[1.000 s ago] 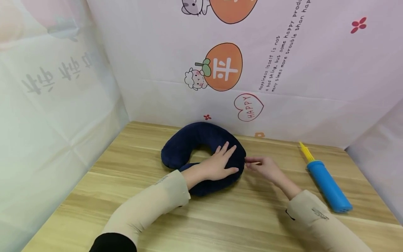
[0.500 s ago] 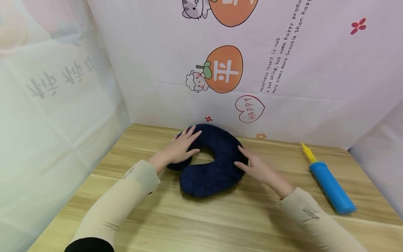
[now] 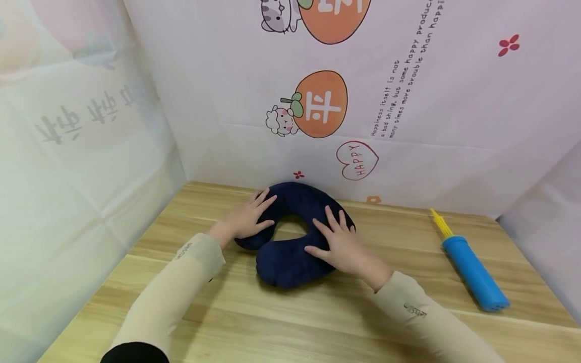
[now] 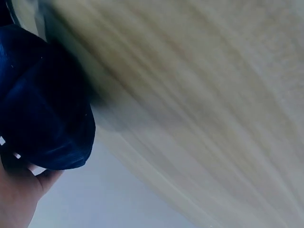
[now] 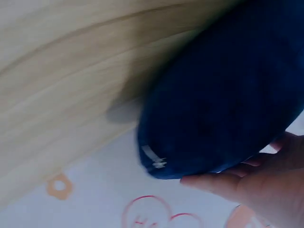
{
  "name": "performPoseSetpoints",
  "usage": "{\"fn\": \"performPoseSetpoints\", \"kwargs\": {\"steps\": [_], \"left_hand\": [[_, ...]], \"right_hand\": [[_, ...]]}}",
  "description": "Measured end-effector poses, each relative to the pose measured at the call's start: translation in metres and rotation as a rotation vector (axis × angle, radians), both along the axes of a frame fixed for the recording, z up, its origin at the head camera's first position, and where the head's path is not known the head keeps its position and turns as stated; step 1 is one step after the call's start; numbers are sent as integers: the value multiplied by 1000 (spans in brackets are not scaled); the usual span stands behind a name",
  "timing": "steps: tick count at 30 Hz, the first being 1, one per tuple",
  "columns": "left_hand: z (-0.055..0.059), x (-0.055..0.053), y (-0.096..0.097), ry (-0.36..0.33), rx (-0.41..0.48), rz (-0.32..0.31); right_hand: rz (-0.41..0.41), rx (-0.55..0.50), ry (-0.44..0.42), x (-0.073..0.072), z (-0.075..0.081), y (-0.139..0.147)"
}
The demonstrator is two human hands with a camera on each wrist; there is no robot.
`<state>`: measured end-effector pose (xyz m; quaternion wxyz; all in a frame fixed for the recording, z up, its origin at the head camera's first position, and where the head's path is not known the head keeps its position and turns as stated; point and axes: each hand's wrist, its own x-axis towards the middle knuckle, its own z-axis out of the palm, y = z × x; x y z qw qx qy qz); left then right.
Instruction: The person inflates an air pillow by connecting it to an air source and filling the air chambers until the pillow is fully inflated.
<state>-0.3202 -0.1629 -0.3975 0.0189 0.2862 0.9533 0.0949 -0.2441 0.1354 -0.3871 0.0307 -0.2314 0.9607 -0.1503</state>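
A navy blue U-shaped neck pillow [image 3: 283, 264] lies on the wooden table, its gap facing the lower left in the head view. My left hand [image 3: 247, 217] rests on the pillow's left arm with fingers spread. On the right side of the curve lies my right hand [image 3: 345, 247], its fingers also spread over the plush surface. A small metal zipper pull [image 5: 156, 157] shows at the pillow's edge in the right wrist view. In the left wrist view the pillow [image 4: 47, 99] covers most of the left hand's fingers.
A blue hand pump [image 3: 474, 272] with a yellow nozzle [image 3: 441, 225] lies at the table's right side. Printed white sheeting [image 3: 227, 101] hangs behind the table [image 3: 254, 322] and more stands along its left and right sides.
My left hand has gone from the pillow's right side to its left arm. My right hand has left its pinch at the right edge and now lies on top of the pillow.
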Motion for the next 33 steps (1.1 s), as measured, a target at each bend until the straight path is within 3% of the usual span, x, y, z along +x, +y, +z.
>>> {"fn": "performPoseSetpoints", "kwargs": {"steps": [6, 12, 22, 33], "left_hand": [[-11, 1, 0, 24, 2, -13], [-8, 9, 7, 54, -20, 14], [-11, 32, 33, 108, -47, 134], [0, 56, 57, 43, -3, 281]], "right_hand": [[60, 55, 18, 8, -2, -5], [121, 3, -15, -4, -1, 11], [269, -138, -122, -26, 5, 51], [308, -128, -276, -45, 25, 72]]}}
